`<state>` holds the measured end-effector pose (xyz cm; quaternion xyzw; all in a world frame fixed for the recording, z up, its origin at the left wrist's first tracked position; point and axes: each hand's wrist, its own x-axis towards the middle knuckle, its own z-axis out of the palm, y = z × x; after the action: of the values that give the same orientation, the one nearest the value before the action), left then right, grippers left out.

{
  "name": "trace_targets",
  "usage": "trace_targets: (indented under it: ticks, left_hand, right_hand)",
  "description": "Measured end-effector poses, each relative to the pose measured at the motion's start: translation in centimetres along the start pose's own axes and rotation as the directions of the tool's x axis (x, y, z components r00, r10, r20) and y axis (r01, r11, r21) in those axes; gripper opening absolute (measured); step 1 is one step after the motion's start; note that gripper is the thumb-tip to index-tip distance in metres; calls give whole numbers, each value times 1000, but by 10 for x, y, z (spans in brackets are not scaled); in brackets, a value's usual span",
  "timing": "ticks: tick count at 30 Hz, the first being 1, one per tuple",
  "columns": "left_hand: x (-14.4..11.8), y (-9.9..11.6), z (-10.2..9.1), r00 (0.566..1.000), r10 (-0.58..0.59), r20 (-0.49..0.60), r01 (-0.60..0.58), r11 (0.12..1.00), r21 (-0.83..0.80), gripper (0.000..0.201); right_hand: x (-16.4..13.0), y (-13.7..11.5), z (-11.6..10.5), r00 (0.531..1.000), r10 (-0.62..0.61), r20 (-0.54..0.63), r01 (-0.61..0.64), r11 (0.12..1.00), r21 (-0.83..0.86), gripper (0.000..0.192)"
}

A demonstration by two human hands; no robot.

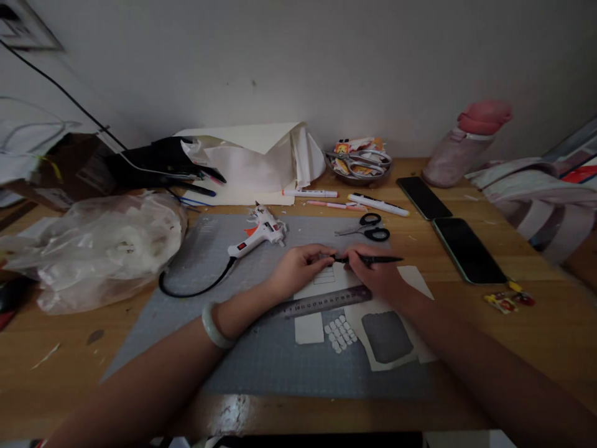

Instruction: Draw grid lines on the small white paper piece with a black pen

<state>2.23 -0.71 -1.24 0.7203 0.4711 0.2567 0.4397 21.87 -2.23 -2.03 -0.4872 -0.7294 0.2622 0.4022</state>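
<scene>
My right hand is closed round a slim black pen, its back end pointing right. Thumb and fingers of my left hand pinch together at the pen's other end, around a small dark piece that I cannot make out clearly. Below the hands lies a white sheet with a few ruled lines. Across its lower edge rests a steel ruler. Nearer to me are a white paper square, several small white rounded pieces, and a cream sheet with a large hole cut out.
A grey cutting mat carries the work, with a white glue gun and black-handled scissors behind. Markers, a bowl, two phones and a pink bottle stand beyond. A plastic bag is left.
</scene>
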Motion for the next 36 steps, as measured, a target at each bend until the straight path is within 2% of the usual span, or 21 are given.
trace_targets:
  ticks: [1,3,5,6,8,12,21,27,36]
  left_hand:
    - [-1,1,-1,1000,-13,-10,13,1000,1,30]
    - [-2,3,-4,998,-30,-56,29,999,-22,28]
    - [-3,6,-6,991,-36,-130,27,997,-68,26]
    - [-3,6,-8,985,-39,-167,24,996,-91,25]
    - [-4,8,-9,975,-51,-218,23,991,-129,21]
    - [-4,8,-10,971,-74,-225,37,985,-166,16]
    - [-2,7,-17,989,-75,-129,61,993,-105,10]
    - [-4,4,-20,999,-44,-16,42,997,-65,10]
    - [-5,2,-19,999,-9,-31,7,998,-70,11]
  right_hand:
    - [2,2,1,991,127,-28,-125,989,81,22]
    - [7,4,2,931,360,-54,-336,908,248,24]
    - [11,5,2,874,484,-51,-438,827,353,26]
    - [12,4,2,863,503,-49,-450,809,378,27]
    - [14,1,2,867,496,-42,-443,808,390,27]
    - [13,-2,3,892,453,-8,-421,835,355,28]
    - [10,4,3,918,395,44,-389,871,301,26]
    - [9,7,4,928,371,40,-367,886,285,25]
    - [11,1,3,929,368,48,-366,887,281,25]
